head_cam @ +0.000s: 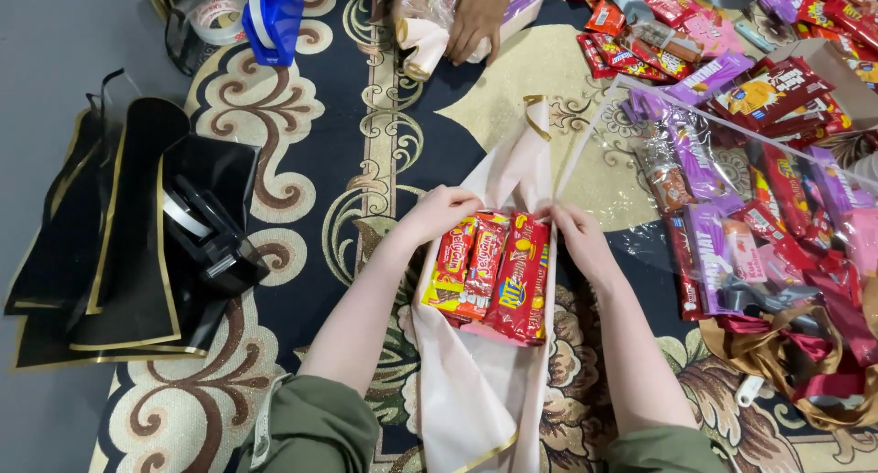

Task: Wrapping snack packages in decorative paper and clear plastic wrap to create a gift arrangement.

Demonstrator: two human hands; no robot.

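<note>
Pink wrapping sheet [476, 381] half-hiding snack packets [489, 272], hands' [444, 212] [576, 235] fingertips unseen

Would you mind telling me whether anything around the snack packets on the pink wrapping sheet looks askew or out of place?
Nothing looks damaged or spilled. The three red and yellow snack packets lie side by side on the pale pink gold-edged wrapping sheet, left hand and right hand at their top corners. Only the loose snack pile looks untidy.
</note>
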